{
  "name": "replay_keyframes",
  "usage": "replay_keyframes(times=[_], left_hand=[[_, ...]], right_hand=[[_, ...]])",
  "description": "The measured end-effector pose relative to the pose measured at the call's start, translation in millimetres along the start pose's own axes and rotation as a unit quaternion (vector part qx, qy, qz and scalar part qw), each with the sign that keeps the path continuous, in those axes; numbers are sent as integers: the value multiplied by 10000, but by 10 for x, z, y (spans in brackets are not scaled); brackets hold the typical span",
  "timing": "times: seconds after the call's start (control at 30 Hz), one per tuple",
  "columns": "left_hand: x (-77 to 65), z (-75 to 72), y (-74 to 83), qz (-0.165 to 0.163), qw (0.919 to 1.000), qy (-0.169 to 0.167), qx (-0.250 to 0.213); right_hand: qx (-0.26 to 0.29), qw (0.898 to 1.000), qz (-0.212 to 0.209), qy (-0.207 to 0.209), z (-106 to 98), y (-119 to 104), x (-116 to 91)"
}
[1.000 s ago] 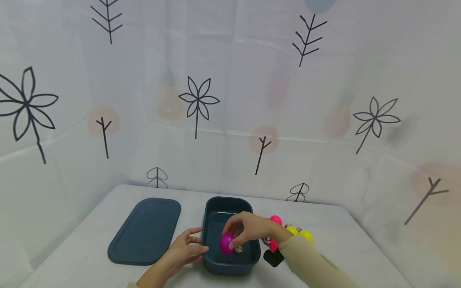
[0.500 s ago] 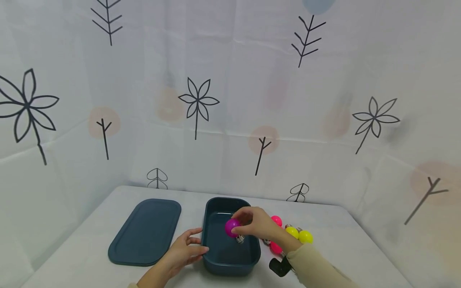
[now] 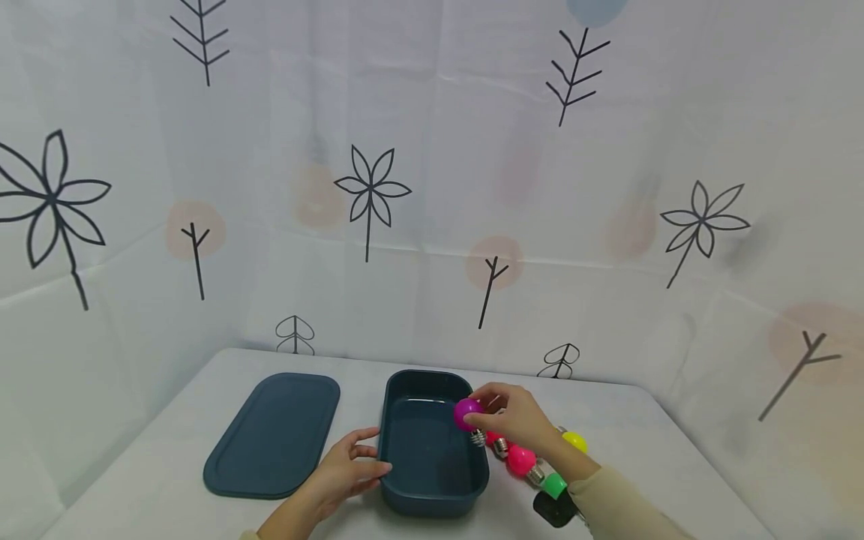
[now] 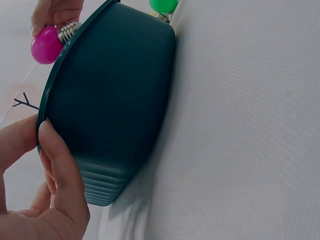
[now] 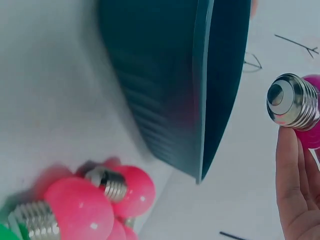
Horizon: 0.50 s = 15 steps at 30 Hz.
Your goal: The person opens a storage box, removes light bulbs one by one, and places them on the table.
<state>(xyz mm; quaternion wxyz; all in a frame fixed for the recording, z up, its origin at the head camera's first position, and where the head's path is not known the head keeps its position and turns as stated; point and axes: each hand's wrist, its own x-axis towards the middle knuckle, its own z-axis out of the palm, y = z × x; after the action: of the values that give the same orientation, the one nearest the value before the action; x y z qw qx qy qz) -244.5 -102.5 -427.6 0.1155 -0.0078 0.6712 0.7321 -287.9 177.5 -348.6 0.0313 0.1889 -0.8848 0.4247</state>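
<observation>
A magenta light bulb (image 3: 467, 414) with a silver screw base is pinched between the thumb and fingers of my right hand (image 3: 509, 412), above the right rim of the deep teal box (image 3: 432, 502). Its base points down and toward the right in the head view; the right wrist view shows the base (image 5: 295, 102) end-on. My left hand (image 3: 347, 469) holds the box's left side, thumb at the rim. In the left wrist view, the fingers (image 4: 62, 160) of that hand meet the rim and outer wall. The box's visible inside is bare.
Right of the box lie several more bulbs: pink bulbs (image 3: 520, 460), a green bulb (image 3: 555, 486) and a yellow bulb (image 3: 575, 442), partly hidden by my right arm. A flat teal lid (image 3: 273, 435) lies left on the white table. A patterned curtain stands behind.
My right hand has lifted the magenta bulb from inside the box and carried it right, to above the right rim. My left hand keeps its place on the box.
</observation>
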Motion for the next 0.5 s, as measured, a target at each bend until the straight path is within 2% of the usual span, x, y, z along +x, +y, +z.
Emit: replay_keyframes(times=[0.5], left_hand=[[17, -7, 2, -105, 9999, 45, 49]], right_hand=[[-242, 9978, 453, 430, -294, 208, -172]])
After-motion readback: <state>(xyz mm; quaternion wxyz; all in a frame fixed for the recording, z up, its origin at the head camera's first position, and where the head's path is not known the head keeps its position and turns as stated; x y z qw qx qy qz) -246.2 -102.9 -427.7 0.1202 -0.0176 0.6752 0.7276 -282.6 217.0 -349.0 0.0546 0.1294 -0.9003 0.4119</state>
